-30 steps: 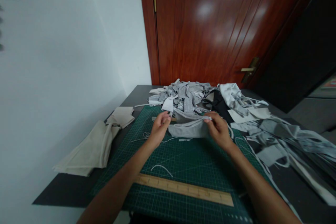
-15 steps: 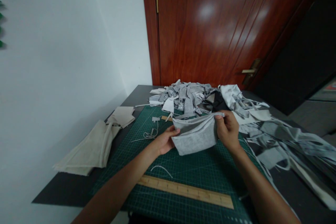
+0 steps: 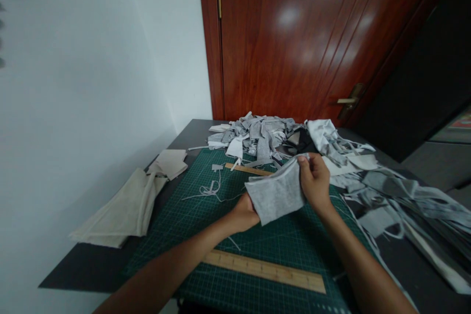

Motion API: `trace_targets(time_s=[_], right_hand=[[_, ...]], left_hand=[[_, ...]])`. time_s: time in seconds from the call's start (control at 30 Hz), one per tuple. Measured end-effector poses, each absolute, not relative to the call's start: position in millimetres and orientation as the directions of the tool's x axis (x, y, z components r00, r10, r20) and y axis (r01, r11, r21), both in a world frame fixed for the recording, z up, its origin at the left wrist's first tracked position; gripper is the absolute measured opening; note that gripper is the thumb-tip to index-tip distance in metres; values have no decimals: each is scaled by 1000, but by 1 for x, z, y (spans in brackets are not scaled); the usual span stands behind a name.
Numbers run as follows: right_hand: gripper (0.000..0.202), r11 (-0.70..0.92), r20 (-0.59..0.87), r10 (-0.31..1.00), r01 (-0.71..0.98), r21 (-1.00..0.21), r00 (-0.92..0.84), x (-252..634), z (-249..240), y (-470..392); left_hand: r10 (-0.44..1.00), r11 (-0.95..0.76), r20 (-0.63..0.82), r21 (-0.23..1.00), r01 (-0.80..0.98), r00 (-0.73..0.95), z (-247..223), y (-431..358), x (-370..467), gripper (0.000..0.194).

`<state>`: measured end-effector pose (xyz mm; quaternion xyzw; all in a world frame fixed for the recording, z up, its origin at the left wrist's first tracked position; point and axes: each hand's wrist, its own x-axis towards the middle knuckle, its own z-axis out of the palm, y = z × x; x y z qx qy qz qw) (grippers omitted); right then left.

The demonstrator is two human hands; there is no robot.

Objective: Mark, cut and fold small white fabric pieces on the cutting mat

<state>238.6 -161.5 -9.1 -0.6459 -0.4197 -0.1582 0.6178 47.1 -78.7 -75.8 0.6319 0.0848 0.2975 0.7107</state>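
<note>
Both hands pinch a grey fabric piece [image 3: 276, 194] above the cutting mat [image 3: 206, 216], left hand [image 3: 245, 213] low, right hand [image 3: 313, 179] at its top corner, keeping it taut.

Head view; forward-down; close over mat [image 3: 206, 216]

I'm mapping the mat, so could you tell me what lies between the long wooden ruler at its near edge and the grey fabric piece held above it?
In the head view, only bare green cutting mat and one thin white thread.
</note>
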Motion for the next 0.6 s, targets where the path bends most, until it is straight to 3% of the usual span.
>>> trace_targets(time_s=[0.1,0.2,0.33,0.43,0.53,0.6], right_hand=[[27,114,716,360,734,-669,597,241,-12,-161],[27,101,698,377,722,-685,609,244,-17,-158],[29,154,638,403,639,-754,656,245,-26,-151],[30,187,625,416,611,-769,660,241,-29,-149],[31,196,626,421,608,-769,656,238,-29,-149],[32,194,620,417,601,-775,665,238,-30,-148]], left_hand=[[678,193,156,905,-379,718,-65,-72,44,69],[737,296,73,859,-418,672,-59,-60,41,70],[805,146,163,877,-457,571,-61,-50,41,76],[832,65,197,894,-444,519,-66,-48,43,64],[818,60,194,908,-414,542,-72,-47,43,44],[761,120,182,904,-411,623,-73,-46,42,54]])
